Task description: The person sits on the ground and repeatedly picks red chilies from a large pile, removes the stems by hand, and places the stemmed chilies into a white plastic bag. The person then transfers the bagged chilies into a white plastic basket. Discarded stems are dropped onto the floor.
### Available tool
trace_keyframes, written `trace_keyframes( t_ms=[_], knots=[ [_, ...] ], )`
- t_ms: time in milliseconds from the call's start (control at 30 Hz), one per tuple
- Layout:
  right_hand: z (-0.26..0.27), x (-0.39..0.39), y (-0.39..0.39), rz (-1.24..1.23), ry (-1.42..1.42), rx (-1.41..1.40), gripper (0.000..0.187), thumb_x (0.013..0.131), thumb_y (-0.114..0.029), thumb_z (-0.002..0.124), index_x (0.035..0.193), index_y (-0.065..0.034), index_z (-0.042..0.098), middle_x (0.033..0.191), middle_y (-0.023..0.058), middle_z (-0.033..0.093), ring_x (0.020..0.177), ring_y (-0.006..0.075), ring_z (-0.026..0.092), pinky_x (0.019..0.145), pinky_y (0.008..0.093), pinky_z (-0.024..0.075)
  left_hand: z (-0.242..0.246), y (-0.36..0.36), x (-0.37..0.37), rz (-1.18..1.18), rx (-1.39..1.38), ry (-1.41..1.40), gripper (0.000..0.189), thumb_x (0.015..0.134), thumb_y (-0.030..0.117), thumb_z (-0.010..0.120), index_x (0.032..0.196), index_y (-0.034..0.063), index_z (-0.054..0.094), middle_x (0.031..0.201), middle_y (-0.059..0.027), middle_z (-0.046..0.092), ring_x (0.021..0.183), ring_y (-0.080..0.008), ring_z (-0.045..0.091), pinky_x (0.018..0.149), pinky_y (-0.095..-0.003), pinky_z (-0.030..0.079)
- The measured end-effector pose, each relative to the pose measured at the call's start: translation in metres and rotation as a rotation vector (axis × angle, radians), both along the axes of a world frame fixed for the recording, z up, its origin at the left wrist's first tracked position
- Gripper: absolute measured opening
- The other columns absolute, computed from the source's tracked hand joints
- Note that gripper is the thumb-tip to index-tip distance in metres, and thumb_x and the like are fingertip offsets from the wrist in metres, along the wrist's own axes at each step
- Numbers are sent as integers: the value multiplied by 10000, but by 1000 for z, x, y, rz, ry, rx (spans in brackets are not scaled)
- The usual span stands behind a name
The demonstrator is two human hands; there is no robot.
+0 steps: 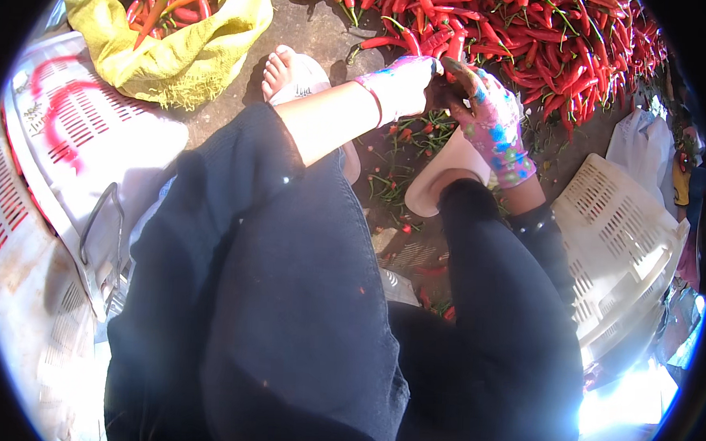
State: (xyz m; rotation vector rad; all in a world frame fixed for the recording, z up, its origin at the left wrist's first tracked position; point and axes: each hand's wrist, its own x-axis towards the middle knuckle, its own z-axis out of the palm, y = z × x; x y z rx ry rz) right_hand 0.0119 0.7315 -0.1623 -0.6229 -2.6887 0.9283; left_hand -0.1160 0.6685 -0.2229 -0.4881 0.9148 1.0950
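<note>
My left hand [399, 88] wears a patterned glove and is curled close to my right hand. My right hand [494, 123], in a pink floral glove with soiled fingertips, bends its fingers toward the left one. Both are at the near edge of a big heap of red chili peppers [532, 45]. A bit of red shows by the right fingertips, but shadow hides whether either hand holds a pepper. Below them, green pepper stems and red scraps [399, 181] are scattered on the ground between my feet.
At upper left is a yellow woven sack [231, 44] with chili peppers [173, 11] inside. White plastic crates [74, 108] with red marks line my left. On my right, a cream slotted crate [613, 220] lies tilted near a white plastic bag [643, 141].
</note>
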Motion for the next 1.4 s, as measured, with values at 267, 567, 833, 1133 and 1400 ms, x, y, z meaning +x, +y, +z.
trace_keyframes(
  t_ms=[267,567,833,1133,1400],
  knots=[
    [-23,0,17,-54,-211,71,445,742,-102,656,1175,-93,554,946,104,582,896,236,604,760,328,487,-20,3,5,-11,274,71,285,889,225,491,1075,15,539,1009,-140,605,946,-277,589,793,-378,487],
    [-72,-1,59,-376,-212,-46,469,769,-200,674,1180,-38,516,1040,126,619,960,271,602,844,344,458,-33,-3,-12,130,-66,273,150,850,235,550,899,103,599,842,-1,660,626,-129,562,508,-249,360],
    [-86,-24,55,-246,-439,178,510,716,-165,683,1184,-82,497,992,140,589,887,340,593,756,407,480,-36,-3,-2,-224,181,502,302,780,154,649,1018,-10,562,936,-111,628,878,-181,596,732,-318,509],
    [-46,-12,19,-376,-77,-208,203,779,-123,603,969,-53,605,872,132,636,795,237,636,718,321,485,-26,-9,-3,-466,508,966,429,753,113,625,1158,14,526,1045,-118,618,883,-206,603,788,-307,464],
    [-75,-30,32,48,-347,254,469,740,-166,656,1179,-100,504,924,140,602,820,327,601,708,420,491,-23,-17,-16,-314,41,957,391,737,89,599,1105,-34,550,937,-160,630,866,-227,622,765,-310,486]
  ],
)
